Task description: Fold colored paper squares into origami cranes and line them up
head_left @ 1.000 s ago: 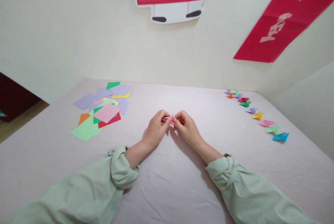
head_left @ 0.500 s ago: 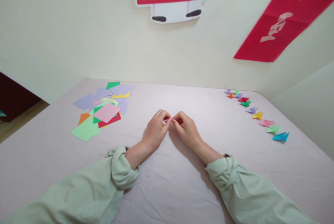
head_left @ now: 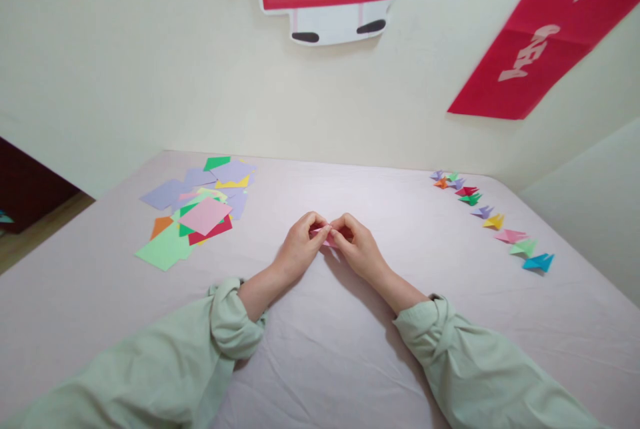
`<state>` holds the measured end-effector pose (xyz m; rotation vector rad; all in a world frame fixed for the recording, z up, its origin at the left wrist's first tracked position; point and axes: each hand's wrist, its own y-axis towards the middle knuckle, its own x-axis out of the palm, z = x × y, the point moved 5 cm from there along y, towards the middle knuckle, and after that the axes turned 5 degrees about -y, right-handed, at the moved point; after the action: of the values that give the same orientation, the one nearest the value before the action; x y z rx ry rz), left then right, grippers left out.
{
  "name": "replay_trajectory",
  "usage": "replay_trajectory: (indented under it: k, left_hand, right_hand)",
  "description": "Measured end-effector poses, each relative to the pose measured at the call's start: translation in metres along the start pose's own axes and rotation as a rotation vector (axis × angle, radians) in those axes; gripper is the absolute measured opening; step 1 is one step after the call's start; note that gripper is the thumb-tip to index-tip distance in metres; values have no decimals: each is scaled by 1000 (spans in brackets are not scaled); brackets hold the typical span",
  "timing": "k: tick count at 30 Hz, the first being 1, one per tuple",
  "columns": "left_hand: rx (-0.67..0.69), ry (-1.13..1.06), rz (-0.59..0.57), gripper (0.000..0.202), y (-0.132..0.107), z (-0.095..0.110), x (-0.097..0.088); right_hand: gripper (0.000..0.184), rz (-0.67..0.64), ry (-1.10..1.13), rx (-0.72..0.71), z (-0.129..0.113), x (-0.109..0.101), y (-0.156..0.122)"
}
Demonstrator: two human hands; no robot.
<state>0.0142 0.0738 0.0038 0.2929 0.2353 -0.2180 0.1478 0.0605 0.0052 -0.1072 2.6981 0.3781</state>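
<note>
Near the middle of the cloth-covered table, a small piece of pink paper (head_left: pixel 329 241) is pinched between my two hands, most of it hidden by the fingers. My left hand (head_left: pixel 303 241) grips its left side with thumb and forefinger. On the other side, my right hand (head_left: pixel 359 242) holds it the same way, and the fingertips of both hands nearly meet. How the paper is folded cannot be made out.
Loose coloured paper sheets (head_left: pixel 205 217) lie overlapping on the left of the table (head_left: pixel 300 375). Several small folded paper figures (head_left: pixel 511 235) form a slanting row at the right. A pale wall (head_left: pixel 350 102) with red decorations (head_left: pixel 525 55) rises behind the far edge.
More of the pink paper now shows below the fingertips. Both hands have stayed in almost the same place, still pinching it.
</note>
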Motion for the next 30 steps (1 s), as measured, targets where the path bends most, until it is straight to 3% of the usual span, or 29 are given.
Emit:
replay_trajectory:
  k: [7,14,30]
  left_hand:
    - [-68,-115,69,16,2,-2,-2]
    - [-55,-104,45,17,0,-1,0]
    - [-88,-158,55,11,2,-4,0]
  right_hand:
    - [22,68,193,102,19,-3,7]
    - [30,2,246,118,17,3,5]
    - [21,52,226,122,22,0,4]
